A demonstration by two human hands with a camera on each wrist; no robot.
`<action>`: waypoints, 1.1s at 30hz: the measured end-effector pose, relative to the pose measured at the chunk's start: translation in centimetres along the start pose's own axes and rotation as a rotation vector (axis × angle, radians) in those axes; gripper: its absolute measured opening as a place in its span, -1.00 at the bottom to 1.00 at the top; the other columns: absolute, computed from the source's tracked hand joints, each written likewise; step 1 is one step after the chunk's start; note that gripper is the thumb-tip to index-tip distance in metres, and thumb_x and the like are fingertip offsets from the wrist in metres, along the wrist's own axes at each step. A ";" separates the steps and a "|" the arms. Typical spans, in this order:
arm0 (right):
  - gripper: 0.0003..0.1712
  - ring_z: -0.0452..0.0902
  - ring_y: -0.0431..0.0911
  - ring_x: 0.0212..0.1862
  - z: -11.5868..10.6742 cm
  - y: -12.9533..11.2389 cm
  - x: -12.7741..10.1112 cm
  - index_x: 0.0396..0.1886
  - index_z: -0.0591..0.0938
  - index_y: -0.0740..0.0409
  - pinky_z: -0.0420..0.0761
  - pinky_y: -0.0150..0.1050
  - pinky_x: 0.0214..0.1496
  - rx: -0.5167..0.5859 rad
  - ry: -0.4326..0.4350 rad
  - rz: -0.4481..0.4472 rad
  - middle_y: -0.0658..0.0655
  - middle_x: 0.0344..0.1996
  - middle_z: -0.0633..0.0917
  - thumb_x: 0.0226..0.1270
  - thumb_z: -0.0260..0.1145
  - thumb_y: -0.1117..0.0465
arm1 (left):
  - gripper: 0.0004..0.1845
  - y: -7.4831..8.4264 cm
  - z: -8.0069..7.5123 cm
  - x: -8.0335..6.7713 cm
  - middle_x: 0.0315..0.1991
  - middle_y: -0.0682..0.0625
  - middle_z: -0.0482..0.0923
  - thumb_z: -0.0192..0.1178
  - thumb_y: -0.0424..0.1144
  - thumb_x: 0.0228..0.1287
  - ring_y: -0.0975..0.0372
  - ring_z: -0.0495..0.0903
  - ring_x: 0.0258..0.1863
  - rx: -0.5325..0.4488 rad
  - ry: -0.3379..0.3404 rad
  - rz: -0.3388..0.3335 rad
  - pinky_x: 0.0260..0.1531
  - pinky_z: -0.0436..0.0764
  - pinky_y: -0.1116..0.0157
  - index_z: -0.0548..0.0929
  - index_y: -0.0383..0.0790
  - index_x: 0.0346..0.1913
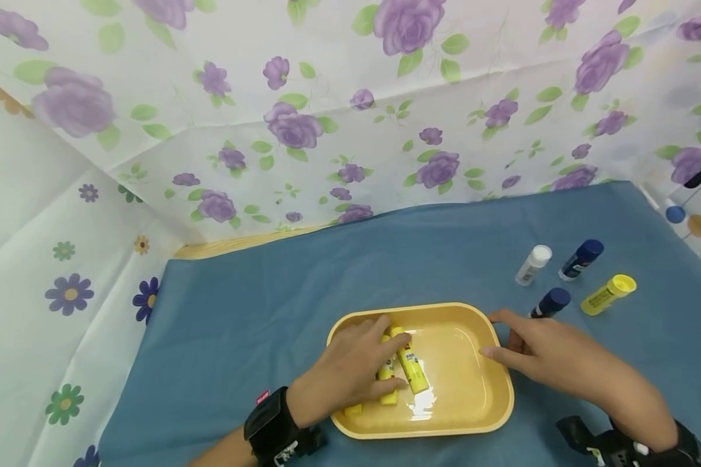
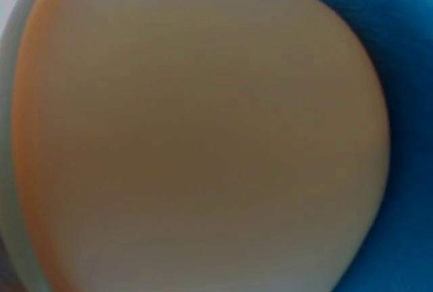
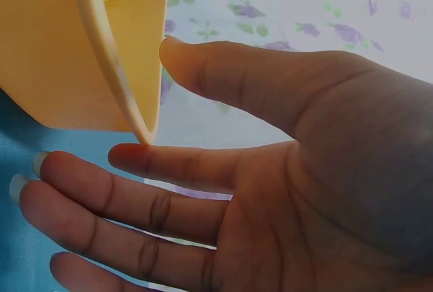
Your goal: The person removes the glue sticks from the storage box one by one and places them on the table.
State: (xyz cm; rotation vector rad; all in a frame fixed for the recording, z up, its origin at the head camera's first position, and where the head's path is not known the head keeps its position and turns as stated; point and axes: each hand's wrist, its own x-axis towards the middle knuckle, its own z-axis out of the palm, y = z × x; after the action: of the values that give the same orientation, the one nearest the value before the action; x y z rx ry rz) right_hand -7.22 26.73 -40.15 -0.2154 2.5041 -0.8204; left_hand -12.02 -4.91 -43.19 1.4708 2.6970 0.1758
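Nearest the head camera, two wrists in black straps are reaching up from the bottom edge over a blue cloth (image 1: 239, 311). At about 6 o'clock on the cloth a yellow tray (image 1: 473, 395) is sitting, and the left hand (image 1: 350, 373) is lying inside its 9 o'clock half, fingers extended and only lightly bent, resting on top of a few yellow glue sticks (image 1: 411, 370) that are lying side by side on the tray floor; whether any finger is curling round one is not clear. The right hand (image 1: 552, 357) is lying open, fingers straight, with its thumb and fingertips touching the tray's rim at 3 o'clock, as the right wrist view (image 3: 270, 170) is also showing. Just behind that hand a dark-blue-capped stick (image 1: 550, 302) is lying, and toward 1 o'clock a white-capped stick (image 1: 533, 264), another blue-capped stick (image 1: 581, 259) and a yellow-capped stick (image 1: 609, 294) are lying near one another. Only a blurred tan surface is filling the left wrist view.
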 end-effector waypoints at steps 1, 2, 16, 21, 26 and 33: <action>-0.16 0.51 -0.19 -0.51 0.0 0.0 0.0 0.44 0.40 0.17 0.50 -0.26 -0.52 -0.004 0.002 0.000 -0.09 -0.46 0.62 0.39 0.26 -0.29 | -0.34 0.1 0.0 0.1 -0.01 -0.02 0.41 0.26 0.31 0.29 0.26 0.36 -0.29 0.020 -0.016 0.009 -0.34 0.43 0.38 0.53 0.06 0.34; -0.16 0.51 -0.20 -0.50 0.1 0.0 0.0 0.44 0.40 0.17 0.50 -0.26 -0.51 -0.005 0.002 0.002 -0.10 -0.46 0.63 0.39 0.26 -0.29 | -0.32 0.2 0.0 0.2 0.02 -0.02 0.42 0.24 0.35 0.28 0.25 0.39 -0.26 0.040 -0.029 0.017 -0.30 0.46 0.36 0.52 0.08 0.35; -0.19 0.54 -0.20 -0.49 0.1 0.0 0.4 0.39 0.41 0.19 0.51 -0.28 -0.52 0.023 -0.011 -0.032 -0.11 -0.45 0.63 0.42 0.24 -0.29 | -0.65 1.6 0.4 1.7 -0.12 0.06 0.41 0.42 0.23 0.15 0.32 0.28 -0.46 0.167 -0.017 0.331 -0.47 0.33 0.43 0.69 0.23 -0.07; -0.19 0.55 -0.20 -0.47 0.1 0.0 0.5 0.41 0.40 0.20 0.52 -0.28 -0.51 0.037 -0.024 -0.038 -0.11 -0.44 0.63 0.43 0.24 -0.27 | -0.67 1.0 0.4 1.3 -0.23 0.12 0.41 0.35 0.29 0.17 0.35 0.29 -0.49 0.131 0.019 0.369 -0.47 0.34 0.46 0.68 0.18 -0.18; -0.19 0.54 -0.16 -0.47 -0.1 0.1 0.5 0.43 0.39 0.21 0.51 -0.27 -0.53 0.043 -0.028 -0.039 -0.10 -0.43 0.63 0.44 0.23 -0.26 | -0.78 0.2 -0.1 0.7 -0.23 0.19 0.52 0.32 0.11 0.35 0.38 0.33 -0.48 -0.141 0.110 0.349 -0.45 0.32 0.53 0.67 0.11 -0.12; -0.19 0.55 -0.17 -0.45 0.0 0.2 0.6 0.41 0.40 0.14 0.52 -0.26 -0.51 0.044 -0.047 -0.019 -0.10 -0.41 0.63 0.42 0.23 -0.31 | -0.81 -1.4 -1.3 -0.8 -0.29 0.14 0.59 0.32 -0.07 0.39 0.40 0.45 -0.47 -0.572 0.276 0.229 -0.46 0.47 0.52 0.65 0.00 -0.03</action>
State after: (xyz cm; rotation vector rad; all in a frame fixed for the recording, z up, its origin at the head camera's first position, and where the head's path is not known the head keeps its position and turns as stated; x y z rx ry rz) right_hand -7.74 26.73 -40.57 -0.2413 2.4409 -0.8679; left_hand -12.91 -6.40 -42.10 1.6315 2.3336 1.1275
